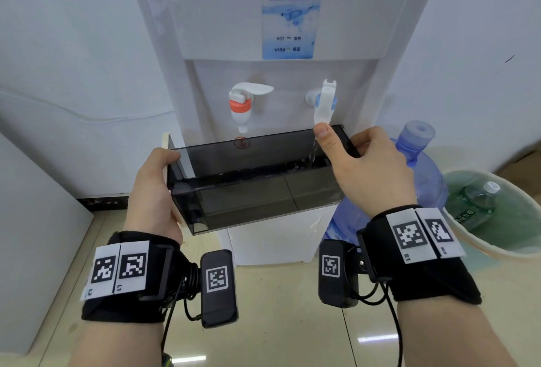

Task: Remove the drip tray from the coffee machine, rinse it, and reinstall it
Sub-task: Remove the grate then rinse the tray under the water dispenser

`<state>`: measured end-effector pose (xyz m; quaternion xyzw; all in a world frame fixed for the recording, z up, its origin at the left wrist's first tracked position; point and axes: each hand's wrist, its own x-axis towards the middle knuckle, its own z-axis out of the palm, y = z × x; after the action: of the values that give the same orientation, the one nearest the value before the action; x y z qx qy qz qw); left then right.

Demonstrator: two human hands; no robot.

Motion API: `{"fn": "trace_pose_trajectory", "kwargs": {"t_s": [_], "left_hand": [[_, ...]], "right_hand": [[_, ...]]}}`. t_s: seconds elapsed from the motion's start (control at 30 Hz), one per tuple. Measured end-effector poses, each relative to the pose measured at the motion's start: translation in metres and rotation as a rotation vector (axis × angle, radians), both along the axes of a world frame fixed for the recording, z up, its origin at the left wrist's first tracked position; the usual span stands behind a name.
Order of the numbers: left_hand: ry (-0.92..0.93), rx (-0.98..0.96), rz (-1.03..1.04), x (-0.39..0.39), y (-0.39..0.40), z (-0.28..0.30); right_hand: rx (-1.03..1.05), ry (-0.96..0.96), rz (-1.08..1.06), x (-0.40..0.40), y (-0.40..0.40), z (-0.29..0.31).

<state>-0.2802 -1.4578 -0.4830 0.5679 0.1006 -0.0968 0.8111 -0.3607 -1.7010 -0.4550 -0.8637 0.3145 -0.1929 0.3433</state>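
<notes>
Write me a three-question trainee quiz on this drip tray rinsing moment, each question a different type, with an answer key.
1. True or false: the left hand grips the left end of the dark drip tray.
2. Which tap lever does the right hand press with its thumb? A) the red tap B) the blue tap C) neither
3. Fill in: water falls from the pressed tap into the ____ end of the tray.

Key: 1 true; 2 B; 3 right
</notes>
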Motion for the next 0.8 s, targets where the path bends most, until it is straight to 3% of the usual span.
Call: {"fn": "trace_pose_trajectory", "kwargs": {"t_s": [0.8], "left_hand": [[0.001, -0.008, 0.013, 0.0049, 0.0037, -0.0009]], "right_hand": [[0.01, -0.01, 0.006, 0.0037, 0.0032, 0.0042]]}}
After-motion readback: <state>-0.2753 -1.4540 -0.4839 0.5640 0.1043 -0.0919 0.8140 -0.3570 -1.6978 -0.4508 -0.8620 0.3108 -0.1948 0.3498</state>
